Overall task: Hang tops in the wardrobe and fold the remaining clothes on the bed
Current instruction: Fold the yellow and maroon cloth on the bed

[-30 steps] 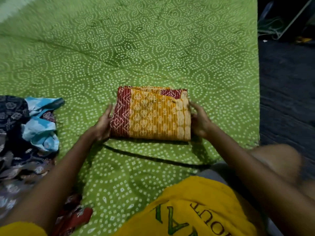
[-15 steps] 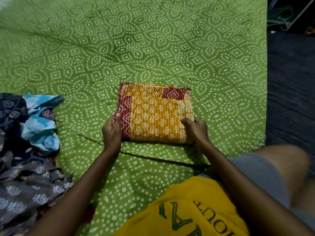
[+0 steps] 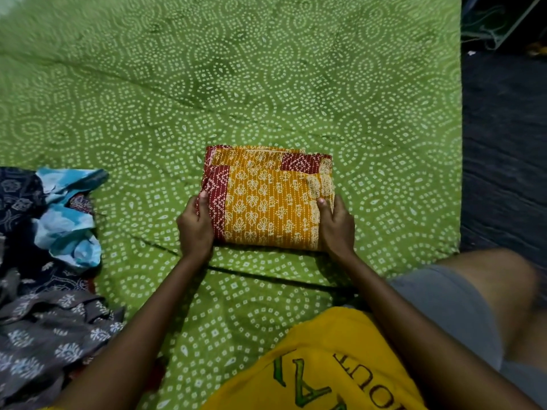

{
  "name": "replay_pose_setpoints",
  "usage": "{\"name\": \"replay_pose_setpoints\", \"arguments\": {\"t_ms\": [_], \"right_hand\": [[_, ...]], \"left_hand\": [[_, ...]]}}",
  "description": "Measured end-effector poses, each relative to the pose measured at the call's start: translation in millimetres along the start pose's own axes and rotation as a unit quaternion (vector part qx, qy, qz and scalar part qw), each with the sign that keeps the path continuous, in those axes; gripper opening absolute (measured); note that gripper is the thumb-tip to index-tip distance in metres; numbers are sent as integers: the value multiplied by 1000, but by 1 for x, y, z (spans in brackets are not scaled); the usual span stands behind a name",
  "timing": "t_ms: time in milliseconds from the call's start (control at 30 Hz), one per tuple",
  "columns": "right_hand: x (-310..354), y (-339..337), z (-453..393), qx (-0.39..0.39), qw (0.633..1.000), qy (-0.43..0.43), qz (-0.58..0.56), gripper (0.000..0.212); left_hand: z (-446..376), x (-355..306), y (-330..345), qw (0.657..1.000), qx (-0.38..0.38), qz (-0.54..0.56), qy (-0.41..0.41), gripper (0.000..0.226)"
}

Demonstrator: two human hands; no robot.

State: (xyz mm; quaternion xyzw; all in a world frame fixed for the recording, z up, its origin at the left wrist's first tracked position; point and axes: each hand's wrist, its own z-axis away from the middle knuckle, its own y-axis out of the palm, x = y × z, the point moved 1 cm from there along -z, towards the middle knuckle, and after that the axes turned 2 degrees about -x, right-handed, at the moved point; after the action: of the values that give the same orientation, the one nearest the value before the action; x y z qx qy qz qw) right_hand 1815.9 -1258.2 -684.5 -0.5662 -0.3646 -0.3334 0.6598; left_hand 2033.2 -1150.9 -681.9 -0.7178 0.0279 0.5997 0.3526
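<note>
At the far left edge of the bed lies a loose heap of unfolded clothes [image 3: 44, 261]: dark navy and grey printed cotton, with a crumpled sky-blue and white piece on top. The heap rests on a green bedsheet with white dotted patterns [image 3: 266, 69], which covers nearly the whole view. In the middle of the sheet, well apart from the heap, sits a mustard-yellow and maroon block-printed garment folded into a thick rectangle [image 3: 268, 199]. The person's left hand [image 3: 195, 227] holds its near left corner, thumb on top and fingers tucked beneath. The right hand [image 3: 337, 223] holds the near right corner the same way, so both grip the bundle firmly. The folding of this piece looks finished. The next move probably calls for lifting it level, so the layers do not slip, and setting it aside before taking another item from the heap. At the right, beyond the bed's edge, is dark floor [image 3: 503, 143].
</note>
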Motion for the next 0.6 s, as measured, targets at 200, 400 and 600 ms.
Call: {"name": "replay_pose_setpoints", "arguments": {"t_ms": [200, 400, 600], "right_hand": [[11, -1, -18, -49, 994, -94, -39, 19], [11, 14, -52, -36, 999, -7, 40, 29], [6, 20, -50, -48, 995, 2, 91, 33]], "left_hand": [[-20, -18, 1, 998, 1, -9, 59, 31], [-59, -26, 21, 983, 58, -175, 8, 48], [-55, -18, 23, 974, 54, -220, 13, 51]]}}
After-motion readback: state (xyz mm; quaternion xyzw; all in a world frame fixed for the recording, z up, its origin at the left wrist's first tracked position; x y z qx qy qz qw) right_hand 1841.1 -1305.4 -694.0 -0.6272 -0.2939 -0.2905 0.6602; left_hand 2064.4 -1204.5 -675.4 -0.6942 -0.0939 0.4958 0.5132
